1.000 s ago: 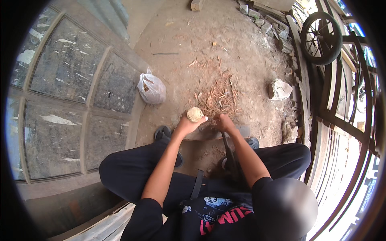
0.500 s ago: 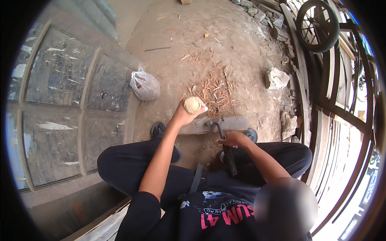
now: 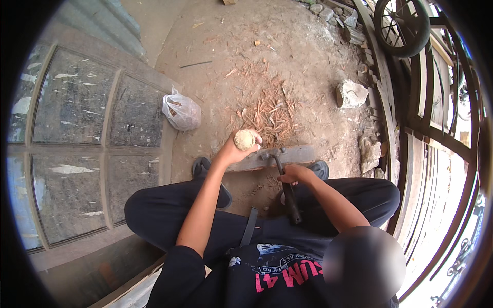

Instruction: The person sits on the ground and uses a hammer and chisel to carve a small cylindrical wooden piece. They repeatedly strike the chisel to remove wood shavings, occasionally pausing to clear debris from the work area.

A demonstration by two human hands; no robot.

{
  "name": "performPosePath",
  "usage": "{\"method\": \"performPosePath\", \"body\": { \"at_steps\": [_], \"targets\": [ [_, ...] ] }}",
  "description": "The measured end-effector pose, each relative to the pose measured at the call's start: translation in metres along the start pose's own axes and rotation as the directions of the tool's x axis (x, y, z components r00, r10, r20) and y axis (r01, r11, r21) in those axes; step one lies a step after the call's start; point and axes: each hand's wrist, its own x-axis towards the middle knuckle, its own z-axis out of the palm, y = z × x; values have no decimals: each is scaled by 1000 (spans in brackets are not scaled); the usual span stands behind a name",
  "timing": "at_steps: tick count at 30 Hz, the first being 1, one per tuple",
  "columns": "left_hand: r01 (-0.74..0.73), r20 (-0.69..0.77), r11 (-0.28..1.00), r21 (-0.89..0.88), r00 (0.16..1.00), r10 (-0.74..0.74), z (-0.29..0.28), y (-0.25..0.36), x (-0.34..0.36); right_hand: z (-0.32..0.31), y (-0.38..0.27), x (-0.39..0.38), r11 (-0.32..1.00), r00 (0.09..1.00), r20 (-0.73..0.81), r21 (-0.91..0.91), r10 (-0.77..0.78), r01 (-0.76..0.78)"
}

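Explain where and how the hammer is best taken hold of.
Grip the hammer by its lower handle, probably best from the person's right, just below the right hand: that thick, straight length slants toward the person, clear of the wooden block.

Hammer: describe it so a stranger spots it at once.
Find the scattered reddish chips, then the grey block just below them. From there the dark hammer slants toward the picture's lower edge, handle in the right hand. Its crosswise head sets it apart from the pale, round-ended piece in the left hand.
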Motion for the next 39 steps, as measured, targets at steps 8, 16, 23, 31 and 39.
{"method": "performPosePath", "body": {
  "at_steps": [8,16,23,31,39],
  "targets": [
    [-12,18,1000,-1,1000,12,3,-9,2,1,-1,-2,999,999,-31,12,-36,36],
    [72,130,993,-88,990,-61,8,-20,-2,20,-2,-6,708,1000,3,706,11,-10],
    [114,-28,994,-2,993,-114,21,-84,5,-4,-3,-30,773,932,-325,629,162,85],
    [31,-85,998,51,996,-27,27,-86,-2,-44,-99,-188,851,553,-819,172,-157,496],
    [146,-65,988,48,988,-143,23,-44,-8,-27,-101,-200,927,733,-618,19,-284,375]
  ]
}}
